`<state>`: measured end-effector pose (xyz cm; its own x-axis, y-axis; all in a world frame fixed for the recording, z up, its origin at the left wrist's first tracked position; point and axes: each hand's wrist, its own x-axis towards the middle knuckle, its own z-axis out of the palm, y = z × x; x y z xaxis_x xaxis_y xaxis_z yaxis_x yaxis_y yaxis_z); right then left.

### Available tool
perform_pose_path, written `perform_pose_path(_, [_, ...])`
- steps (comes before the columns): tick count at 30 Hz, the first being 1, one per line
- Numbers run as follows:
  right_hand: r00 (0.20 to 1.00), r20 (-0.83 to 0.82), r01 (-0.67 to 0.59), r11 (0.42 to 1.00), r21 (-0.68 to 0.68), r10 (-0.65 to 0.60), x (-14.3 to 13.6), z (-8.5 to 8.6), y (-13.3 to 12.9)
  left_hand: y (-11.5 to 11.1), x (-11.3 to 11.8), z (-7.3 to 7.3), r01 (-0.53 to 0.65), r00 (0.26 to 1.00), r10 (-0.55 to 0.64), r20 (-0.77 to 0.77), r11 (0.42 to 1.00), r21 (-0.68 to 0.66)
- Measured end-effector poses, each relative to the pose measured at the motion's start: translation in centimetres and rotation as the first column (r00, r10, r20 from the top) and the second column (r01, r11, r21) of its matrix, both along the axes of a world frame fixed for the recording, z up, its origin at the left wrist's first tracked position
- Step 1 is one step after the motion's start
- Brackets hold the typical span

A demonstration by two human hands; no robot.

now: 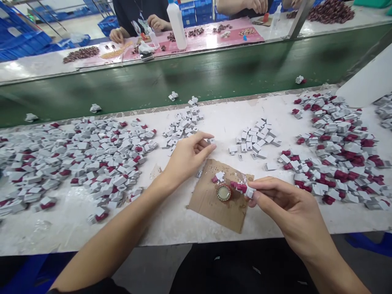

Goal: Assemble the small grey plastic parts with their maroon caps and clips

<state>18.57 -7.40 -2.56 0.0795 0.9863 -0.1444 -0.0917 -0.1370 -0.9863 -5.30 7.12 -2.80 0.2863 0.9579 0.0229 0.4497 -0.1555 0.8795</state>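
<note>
Between the thumb and fingertips of my left hand (191, 157) is a small light grey plastic piece (211, 141). My right hand (281, 204) pinches a grey and dark red plastic piece (241, 188) over the right edge of a cardboard square (211, 212). On the cardboard sits a bottle cap (223, 192), crimped at the rim, beside another grey and dark red piece (218, 177). Wet spots mark the cardboard. Grey pieces (257, 136) lie in a small heap behind it, and a second grey heap (183, 122) is behind my left hand.
A wide pile of grey and dark red pieces (92, 155) covers the left; another pile (343, 151) covers the right. A green belt (153, 79) runs behind the table. Beyond it stand a white bottle (177, 26) and co-workers' hands (156, 22). A white container (367, 77) leans in at right.
</note>
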Motion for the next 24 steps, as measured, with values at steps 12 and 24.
perform_pose_path(12, [0.982, 0.191, -0.023, 0.994, 0.108, 0.002, -0.5, 0.2, -0.1, 0.1, 0.2, -0.5, -0.001, 0.999, 0.002, -0.04, 1.0, 0.023])
perform_pose_path(24, [0.894, 0.442, -0.219, 0.929, 0.298, 0.069, -2.1, 0.8, 0.3, 0.7, 0.3, -1.9, 0.157, 0.948, -0.077, -0.31, 0.957, 0.244])
